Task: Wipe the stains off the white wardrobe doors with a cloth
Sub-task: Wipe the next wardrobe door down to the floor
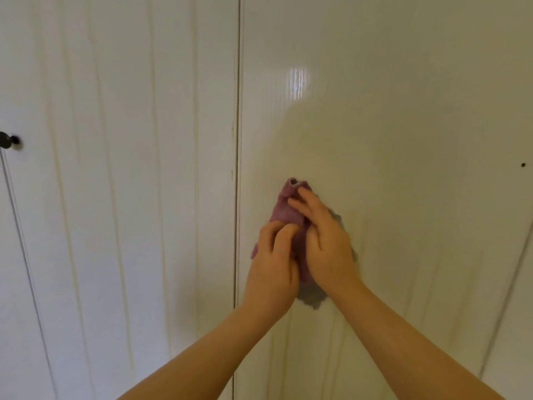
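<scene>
A pink-purple cloth [285,207] is bunched against the right white wardrobe door [403,140], just right of the seam between the doors. My left hand [272,264] grips the cloth's lower left part with curled fingers. My right hand [326,241] lies over the cloth, its fingers bent round the bunched fabric. The cloth's top pokes out above my fingers. No stain is plainly visible near the cloth.
The left white door [115,168] has vertical grooves. A dark round knob [7,140] sits at the far left edge. A small dark dot [523,165] marks the right door near the right edge. A light reflection [298,82] shines above the hands.
</scene>
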A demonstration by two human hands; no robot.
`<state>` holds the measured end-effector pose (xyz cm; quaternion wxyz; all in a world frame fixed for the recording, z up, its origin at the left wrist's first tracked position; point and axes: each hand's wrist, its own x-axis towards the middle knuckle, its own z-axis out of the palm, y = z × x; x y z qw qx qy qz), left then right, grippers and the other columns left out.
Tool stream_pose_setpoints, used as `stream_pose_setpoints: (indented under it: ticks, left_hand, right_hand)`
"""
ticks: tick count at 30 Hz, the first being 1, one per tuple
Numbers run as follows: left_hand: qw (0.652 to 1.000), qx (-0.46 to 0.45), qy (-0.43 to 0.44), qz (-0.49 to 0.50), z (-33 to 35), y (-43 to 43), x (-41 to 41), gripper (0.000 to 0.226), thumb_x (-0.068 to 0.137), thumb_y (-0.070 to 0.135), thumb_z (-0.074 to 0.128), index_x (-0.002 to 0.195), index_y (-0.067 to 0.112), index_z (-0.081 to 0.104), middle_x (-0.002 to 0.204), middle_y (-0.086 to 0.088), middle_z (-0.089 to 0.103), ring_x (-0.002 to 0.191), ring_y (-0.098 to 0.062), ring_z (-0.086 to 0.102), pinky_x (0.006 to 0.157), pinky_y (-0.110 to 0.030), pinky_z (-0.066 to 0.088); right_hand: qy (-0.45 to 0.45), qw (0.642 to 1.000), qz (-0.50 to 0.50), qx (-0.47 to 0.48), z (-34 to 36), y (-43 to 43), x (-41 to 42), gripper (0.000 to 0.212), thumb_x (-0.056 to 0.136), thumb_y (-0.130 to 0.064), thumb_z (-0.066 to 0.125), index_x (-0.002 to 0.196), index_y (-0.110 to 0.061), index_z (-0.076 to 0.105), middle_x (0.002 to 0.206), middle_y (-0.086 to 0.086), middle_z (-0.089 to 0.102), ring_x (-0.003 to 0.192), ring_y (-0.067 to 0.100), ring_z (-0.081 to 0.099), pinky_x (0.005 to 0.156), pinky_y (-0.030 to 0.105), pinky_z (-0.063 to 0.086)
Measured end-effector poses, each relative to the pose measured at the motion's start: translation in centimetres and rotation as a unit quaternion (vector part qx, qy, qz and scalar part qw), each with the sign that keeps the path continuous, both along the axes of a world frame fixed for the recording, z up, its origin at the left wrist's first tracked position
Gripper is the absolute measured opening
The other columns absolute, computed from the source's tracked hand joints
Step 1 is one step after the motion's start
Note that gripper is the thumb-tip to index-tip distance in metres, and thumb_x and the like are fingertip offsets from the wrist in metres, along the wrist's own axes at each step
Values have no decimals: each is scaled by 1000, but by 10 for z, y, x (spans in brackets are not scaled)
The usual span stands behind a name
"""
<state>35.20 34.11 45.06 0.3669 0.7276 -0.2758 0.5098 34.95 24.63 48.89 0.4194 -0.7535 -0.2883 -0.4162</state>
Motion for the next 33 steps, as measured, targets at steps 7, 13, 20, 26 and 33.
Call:
stream_pose_setpoints:
  ticks: [7,13,20,26,33]
  left_hand:
    - [966,103,-24,235,7,-26,28,51,89,44,41,137,25,37,141,-13,36,132,-30,31,108,-45,23]
    - [944,180,-32,275,-64,-16,31,58,100,49,17,152,23,12,150,-16,20,143,-35,9,114,-52,5]
    - [944,128,-21,303,-20,-16,40,53,95,45,32,139,16,34,147,-22,26,136,-41,20,110,-59,10]
    - [932,216,-26,292,-57,-5,29,52,98,47,26,136,14,37,142,-25,39,136,-39,21,108,-60,13]
    - [920,258,-56,290,-65,-1,40,47,102,43,17,139,19,34,144,-19,26,133,-43,25,101,-69,19]
  right_hand:
    - [-38,996,-68,41,1,-16,-12,41,88,-15,38,127,-18,50,118,-18,48,108,-3,47,96,12,38]
    - [-176,955,-239,32,-12,-50,-5,41,82,-9,41,119,-6,57,125,4,56,119,19,46,100,28,33]
    - [-141,903,-402,-57,-12,-71,9,51,88,-27,37,131,-3,49,139,16,44,131,24,26,104,37,18]
    - [-144,886,-425,-114,-21,-77,16,57,89,-31,36,139,-4,34,146,16,34,135,26,19,112,33,6]
    - [-159,877,-435,-128,-21,-82,17,52,90,-23,34,140,-6,34,146,13,35,135,24,20,111,31,8]
